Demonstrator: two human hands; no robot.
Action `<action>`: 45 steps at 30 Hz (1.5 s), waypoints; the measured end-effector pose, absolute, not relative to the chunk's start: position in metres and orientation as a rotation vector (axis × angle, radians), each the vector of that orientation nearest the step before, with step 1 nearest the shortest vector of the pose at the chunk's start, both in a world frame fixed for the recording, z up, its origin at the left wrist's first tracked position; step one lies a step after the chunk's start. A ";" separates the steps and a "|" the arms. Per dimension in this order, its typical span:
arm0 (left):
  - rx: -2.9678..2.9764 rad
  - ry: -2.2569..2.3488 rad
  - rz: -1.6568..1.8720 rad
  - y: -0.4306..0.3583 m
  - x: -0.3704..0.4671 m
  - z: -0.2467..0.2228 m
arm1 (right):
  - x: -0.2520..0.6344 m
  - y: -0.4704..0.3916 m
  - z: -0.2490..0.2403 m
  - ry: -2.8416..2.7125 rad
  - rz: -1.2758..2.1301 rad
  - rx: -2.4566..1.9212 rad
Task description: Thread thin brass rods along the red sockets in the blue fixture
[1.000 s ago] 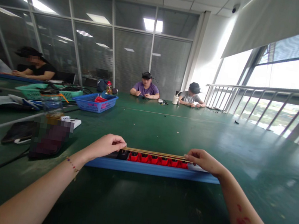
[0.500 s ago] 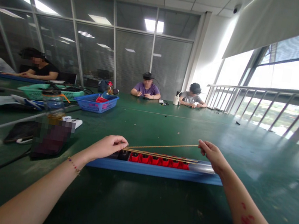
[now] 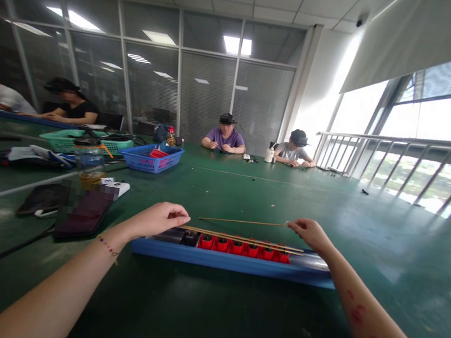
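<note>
My right hand (image 3: 309, 232) pinches the right end of one thin wooden stick (image 3: 243, 221), which points left with its other end free in the air. My left hand (image 3: 164, 219) is closed on the left ends of a few more thin sticks (image 3: 248, 240). These stretch to the right, just above a row of several red square cups (image 3: 236, 247). The cups sit in a long blue tray (image 3: 232, 261) with silvery surfaces at both ends. A black block (image 3: 190, 238) stands at the left of the row.
Left of the tray lie a dark pouch (image 3: 84, 212) and a phone-like dark object (image 3: 41, 198). Behind them are a jar (image 3: 88, 161), a blue basket (image 3: 150, 160) and a green basket (image 3: 80, 140). Several people sit around the green table (image 3: 202, 314).
The stick in my right hand has come away from my left hand's fingers and now hangs level and apart. My right hand moved slightly left and down; the view shifted a little.
</note>
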State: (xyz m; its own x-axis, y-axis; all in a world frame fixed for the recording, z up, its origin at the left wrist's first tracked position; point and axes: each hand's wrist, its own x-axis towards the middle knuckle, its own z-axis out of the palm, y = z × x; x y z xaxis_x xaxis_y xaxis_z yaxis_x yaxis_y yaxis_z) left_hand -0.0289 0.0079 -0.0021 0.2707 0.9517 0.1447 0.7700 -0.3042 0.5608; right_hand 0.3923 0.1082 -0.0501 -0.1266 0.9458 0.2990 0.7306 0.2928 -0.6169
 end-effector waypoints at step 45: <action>2.780 1.613 0.462 0.039 -0.051 0.049 | 0.390 0.125 -0.054 -1.908 0.354 -1.462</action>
